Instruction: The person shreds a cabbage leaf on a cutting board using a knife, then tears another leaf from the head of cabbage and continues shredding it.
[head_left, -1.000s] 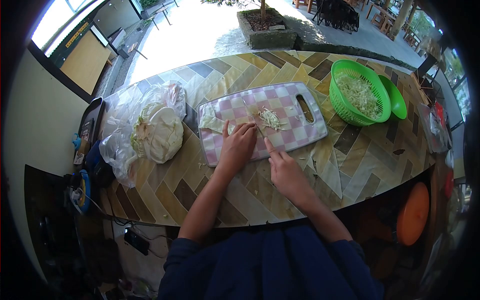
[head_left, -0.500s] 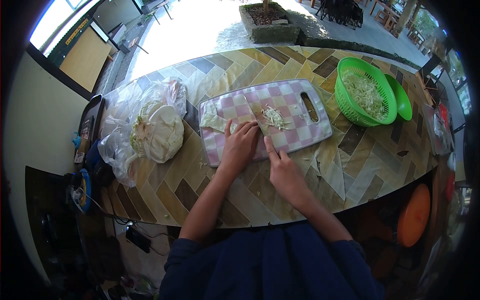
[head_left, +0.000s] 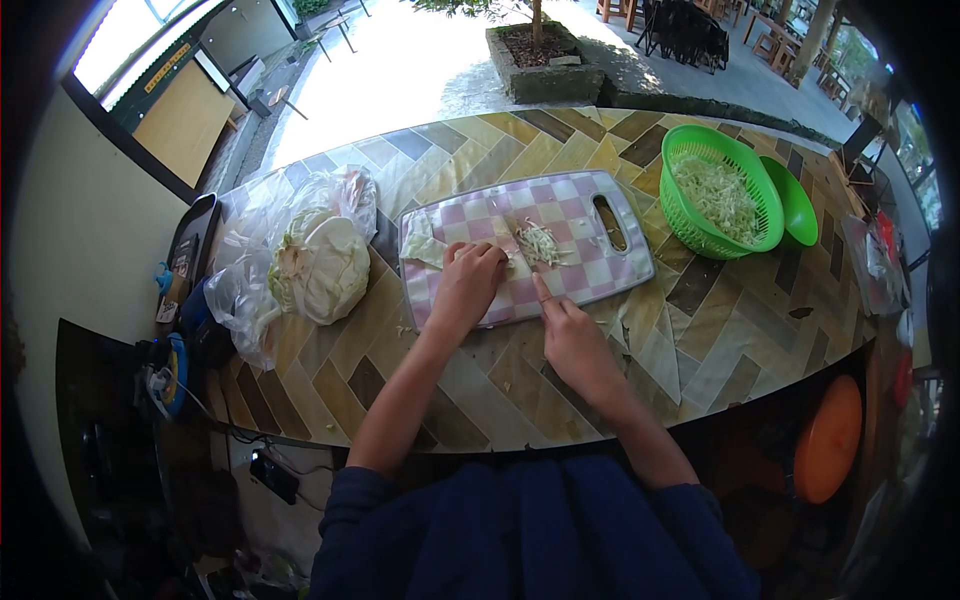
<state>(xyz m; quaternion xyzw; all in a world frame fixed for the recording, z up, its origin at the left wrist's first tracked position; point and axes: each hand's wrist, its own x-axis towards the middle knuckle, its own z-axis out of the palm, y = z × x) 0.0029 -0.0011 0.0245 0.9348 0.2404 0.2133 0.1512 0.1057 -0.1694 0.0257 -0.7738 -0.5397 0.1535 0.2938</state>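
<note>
A pink and white checkered cutting board (head_left: 590,262) lies on the table. My left hand (head_left: 468,285) rests on it with curled fingers, pressing on cabbage leaf pieces (head_left: 424,244) that stick out on its left side. My right hand (head_left: 577,345) is closed round a knife, its index finger stretched along the blade (head_left: 519,250), which points away from me. Only a thin part of the blade shows and the handle is hidden. Just right of the blade sits a small pile of shredded cabbage (head_left: 541,245).
Left of the board, a partly cut cabbage (head_left: 322,268) lies on a clear plastic bag (head_left: 238,300). At the right, a green basket (head_left: 680,212) holds shredded cabbage, beside a green bowl (head_left: 795,205). An orange stool (head_left: 828,440) stands below the table's right side.
My left hand has shifted slightly left, away from the blade. The knife has moved a little right, close to the shreds. The whole view has also shifted slightly.
</note>
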